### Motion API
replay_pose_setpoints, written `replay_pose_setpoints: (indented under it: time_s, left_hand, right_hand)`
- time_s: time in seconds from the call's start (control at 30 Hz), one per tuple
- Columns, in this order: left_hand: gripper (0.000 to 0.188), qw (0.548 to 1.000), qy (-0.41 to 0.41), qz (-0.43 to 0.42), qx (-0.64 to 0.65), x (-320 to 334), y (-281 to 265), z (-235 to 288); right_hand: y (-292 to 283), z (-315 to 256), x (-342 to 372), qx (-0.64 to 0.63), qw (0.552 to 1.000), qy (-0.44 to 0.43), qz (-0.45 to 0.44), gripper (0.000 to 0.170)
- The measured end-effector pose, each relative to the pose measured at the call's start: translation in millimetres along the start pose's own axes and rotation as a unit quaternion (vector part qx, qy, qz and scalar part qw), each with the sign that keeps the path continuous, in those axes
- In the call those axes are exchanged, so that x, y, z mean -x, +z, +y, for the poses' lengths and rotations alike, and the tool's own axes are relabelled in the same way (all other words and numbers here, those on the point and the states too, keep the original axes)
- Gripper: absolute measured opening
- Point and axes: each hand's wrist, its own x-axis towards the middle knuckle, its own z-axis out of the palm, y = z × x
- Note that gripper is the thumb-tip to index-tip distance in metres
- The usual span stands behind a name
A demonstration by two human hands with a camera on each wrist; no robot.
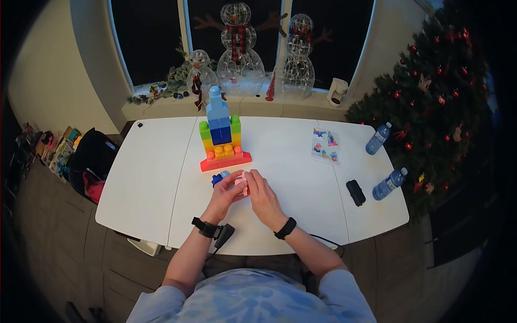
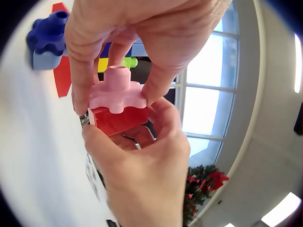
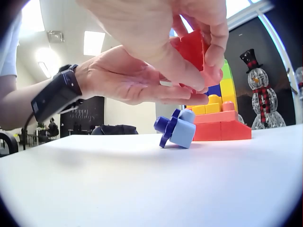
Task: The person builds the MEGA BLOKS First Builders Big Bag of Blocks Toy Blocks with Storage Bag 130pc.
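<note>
Over the front middle of the table, my left hand (image 1: 218,200) pinches a pink gear-shaped piece with a stud (image 2: 117,92). My right hand (image 1: 265,202) grips a red toy block (image 2: 120,121) at its sides. In the left wrist view the pink piece lies against one face of the red block, both hands meeting around them. Just beyond my left hand sits a dark blue gear-shaped piece (image 3: 169,127) joined to a light blue block (image 3: 183,134), tipped on its side. Past that stands a block tower (image 1: 221,134) with a red base, yellow and green sides and a blue column.
On the right of the white table (image 1: 140,177) lie a picture sheet (image 1: 326,145) and a black case (image 1: 355,192). Two water bottles, one farther back (image 1: 378,138) and one nearer (image 1: 390,184), stand along the right edge. A cable (image 1: 326,240) runs by the front edge.
</note>
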Motion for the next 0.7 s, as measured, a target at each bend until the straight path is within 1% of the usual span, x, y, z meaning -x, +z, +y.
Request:
replay_pose_setpoints:
  time_s: [0.03, 0.1, 0.13, 0.2, 0.23, 0.27, 0.3, 0.33, 0.4, 0.43, 0.5, 0.53, 0.6, 0.63, 0.7]
  left_hand:
    - [0.047, 1.000, 0.001, 0.000, 0.001, -2, -2, -3]
    - [0.057, 0.989, 0.117, 0.011, -0.090, -7, -9, -11]
    - [0.057, 0.989, 0.118, 0.011, -0.090, -7, -10, -10]
    - [0.069, 0.962, 0.169, 0.038, -0.209, -7, -12, -7]
    - [0.069, 0.962, 0.169, 0.038, -0.209, -6, -11, -6]
    - [0.073, 0.938, 0.211, 0.047, -0.270, -4, -8, -6]
    - [0.076, 0.909, 0.251, 0.055, -0.330, -2, -5, -7]
    - [0.076, 0.909, 0.251, 0.055, -0.330, 0, -2, -7]
    - [0.083, 0.873, 0.271, 0.030, -0.404, 4, 3, -7]
    - [0.083, 0.873, 0.272, 0.030, -0.404, 5, 5, -7]
    - [0.088, 0.877, 0.232, -0.030, -0.420, 7, 6, -7]
    - [0.088, 0.876, 0.234, -0.028, -0.420, 9, 5, -3]
    - [0.087, 0.882, 0.253, -0.041, -0.395, 11, 0, 9]
    - [0.087, 0.882, 0.252, -0.040, -0.396, 11, -6, 15]
    - [0.086, 0.826, 0.228, 0.006, -0.515, 8, -22, 29]
  right_hand:
    - [-1, 1, 0, 0.000, 1.000, -0.001, 0.000, 0.067]
    - [-3, 2, 2, -0.110, 0.993, -0.033, -0.010, 0.067]
    - [-3, 4, 3, -0.110, 0.993, -0.034, -0.009, 0.067]
    - [-4, 8, 4, -0.258, 0.966, 0.015, 0.022, 0.062]
    - [-4, 9, 3, -0.257, 0.966, 0.015, 0.022, 0.062]
    - [-4, 10, 2, -0.399, 0.905, 0.148, 0.012, 0.061]
    - [-4, 11, 1, -0.523, 0.807, 0.275, 0.002, 0.060]
    - [-3, 15, -1, -0.523, 0.807, 0.275, 0.002, 0.060]
    - [-1, 25, -5, -0.537, 0.780, 0.318, -0.046, 0.060]
    - [0, 28, -4, -0.537, 0.780, 0.318, -0.046, 0.060]
    - [4, 34, -3, -0.467, 0.827, 0.294, -0.108, 0.058]
    - [6, 39, -2, -0.467, 0.828, 0.291, -0.108, 0.058]
    - [6, 50, 0, -0.431, 0.851, 0.282, -0.100, 0.052]
    - [7, 59, 1, -0.432, 0.851, 0.282, -0.101, 0.052]
    - [10, 76, 2, -0.314, 0.908, 0.256, -0.109, 0.052]
